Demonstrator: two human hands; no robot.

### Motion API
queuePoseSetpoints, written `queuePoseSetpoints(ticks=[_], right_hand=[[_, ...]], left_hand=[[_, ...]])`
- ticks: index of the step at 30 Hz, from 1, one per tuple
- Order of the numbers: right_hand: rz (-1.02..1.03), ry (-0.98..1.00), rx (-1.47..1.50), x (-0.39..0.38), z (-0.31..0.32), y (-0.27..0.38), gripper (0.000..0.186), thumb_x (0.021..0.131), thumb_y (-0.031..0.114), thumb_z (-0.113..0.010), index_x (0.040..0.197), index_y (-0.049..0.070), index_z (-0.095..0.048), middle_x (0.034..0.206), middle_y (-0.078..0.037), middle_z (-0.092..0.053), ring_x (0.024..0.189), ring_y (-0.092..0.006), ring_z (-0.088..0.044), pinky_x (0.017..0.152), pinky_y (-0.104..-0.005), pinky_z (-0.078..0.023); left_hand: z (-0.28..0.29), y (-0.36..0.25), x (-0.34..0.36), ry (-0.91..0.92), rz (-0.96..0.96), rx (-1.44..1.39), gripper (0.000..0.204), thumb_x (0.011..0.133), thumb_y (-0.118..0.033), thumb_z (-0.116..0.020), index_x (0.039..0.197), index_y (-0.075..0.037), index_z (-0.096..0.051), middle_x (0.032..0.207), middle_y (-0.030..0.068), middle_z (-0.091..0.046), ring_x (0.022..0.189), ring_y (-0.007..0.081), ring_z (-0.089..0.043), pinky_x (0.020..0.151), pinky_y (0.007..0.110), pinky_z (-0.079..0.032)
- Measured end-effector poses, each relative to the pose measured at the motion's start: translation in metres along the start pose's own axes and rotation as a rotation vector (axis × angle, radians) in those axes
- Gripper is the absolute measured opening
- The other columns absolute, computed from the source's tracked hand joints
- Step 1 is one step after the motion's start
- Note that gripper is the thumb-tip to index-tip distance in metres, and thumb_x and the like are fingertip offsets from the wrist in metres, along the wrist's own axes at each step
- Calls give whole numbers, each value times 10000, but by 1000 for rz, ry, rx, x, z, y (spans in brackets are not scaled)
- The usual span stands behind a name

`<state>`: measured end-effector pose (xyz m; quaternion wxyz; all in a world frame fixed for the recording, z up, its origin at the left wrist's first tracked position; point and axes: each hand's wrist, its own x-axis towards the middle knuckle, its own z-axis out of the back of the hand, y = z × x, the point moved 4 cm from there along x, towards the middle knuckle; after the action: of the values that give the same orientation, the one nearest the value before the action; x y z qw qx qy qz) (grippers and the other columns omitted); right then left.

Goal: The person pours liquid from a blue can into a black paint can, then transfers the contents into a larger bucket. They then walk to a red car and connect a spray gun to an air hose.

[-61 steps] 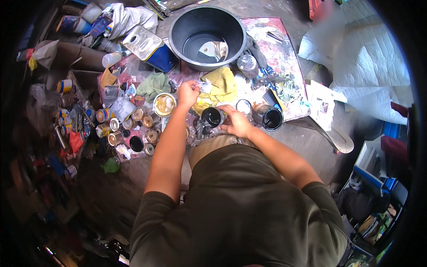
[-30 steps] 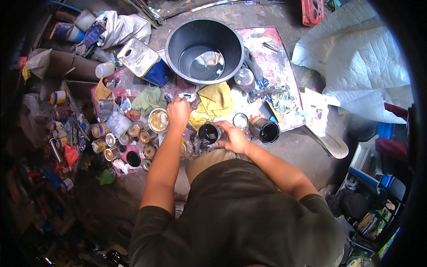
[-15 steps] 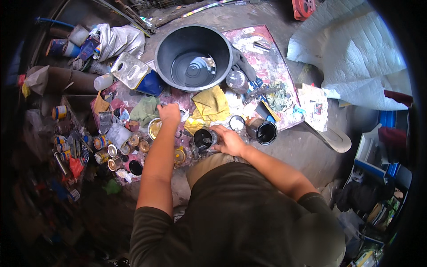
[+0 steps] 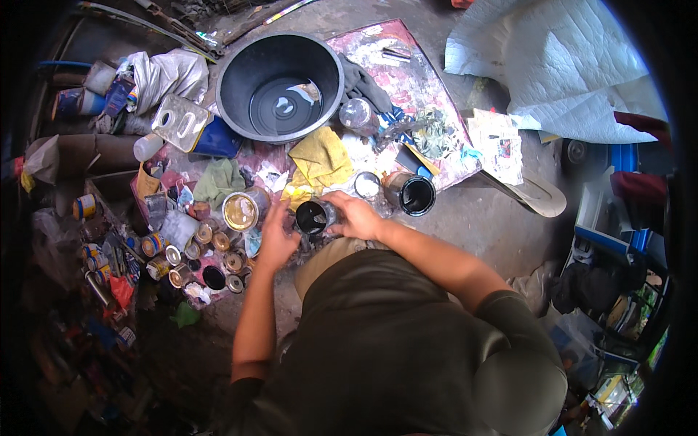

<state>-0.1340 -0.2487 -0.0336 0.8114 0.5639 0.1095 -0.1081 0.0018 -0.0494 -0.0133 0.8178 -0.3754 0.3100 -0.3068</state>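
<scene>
The right hand (image 4: pixel 358 216) is curled around a small round tin with a black inside (image 4: pixel 313 216), its fingers wrapped on the tin's right side so that it grips it. The tin sits low on the cluttered floor (image 4: pixel 480 218), just in front of the person's knees, between the two hands. The left hand (image 4: pixel 276 236) lies just to the tin's left with fingers loosely spread and half open, holding nothing that can be made out; whether its fingertips touch the tin cannot be told.

Beside the left hand stands an open tin with a yellowish, shiny inside (image 4: pixel 240 211), and beyond it a cluster of small paint cans (image 4: pixel 193 254). Past the held tin lies a crumpled yellow rag (image 4: pixel 320 156), and further away a large black plastic basin holding some water (image 4: pixel 280 87). To the right of the right hand stand a round shiny lid (image 4: pixel 367 184) and a second open tin of black paint (image 4: pixel 416 195), near a paint-smeared board (image 4: pixel 414 80).
</scene>
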Motion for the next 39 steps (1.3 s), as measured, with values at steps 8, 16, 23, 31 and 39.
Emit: queuePoseSetpoints(ticks=[8,16,23,31,39], right_hand=[[-286,-203,-708,15,10,-41,938,790,195,-846,1577,16,-367,1395,-238,-591,1335,-406,-556,1149,-493,-431],[-588,58,-1000,52,0,-83,1031,861,158,-766,1687,19,-165,1443,-245,-559,1343,-379,-574,1140,-483,-429],[-231,-271,-611,15,47,22,653,782,276,-882,1315,9,-615,1288,-236,-574,1203,-420,-619,1031,-502,-515],[417,-224,-138,-36,44,114,536,690,248,-993,961,53,-574,1379,-224,-610,1256,-396,-621,1049,-454,-505],[617,109,-290,-49,21,117,449,756,226,-940,975,45,-593,1366,-272,-565,1248,-481,-577,1032,-518,-503]], left_hand=[[-69,67,-36,-287,257,-312,606,858,-92,-793,1414,39,-591,1203,261,-725,1157,467,-686,1011,479,-534],[-93,99,-27,-245,279,-249,373,911,-17,-735,1280,34,-705,878,41,-750,715,82,-599,649,305,-491],[-75,54,-47,-272,378,-372,455,976,-199,-749,1392,-25,-688,864,109,-721,637,122,-542,614,319,-471],[-59,1,-70,-411,152,-270,429,974,-176,-739,1368,-11,-693,1271,173,-678,870,247,-687,650,322,-550],[-73,-20,-120,-673,124,-137,463,911,-156,-794,1334,7,-699,1280,216,-713,1177,375,-689,1048,449,-530]])
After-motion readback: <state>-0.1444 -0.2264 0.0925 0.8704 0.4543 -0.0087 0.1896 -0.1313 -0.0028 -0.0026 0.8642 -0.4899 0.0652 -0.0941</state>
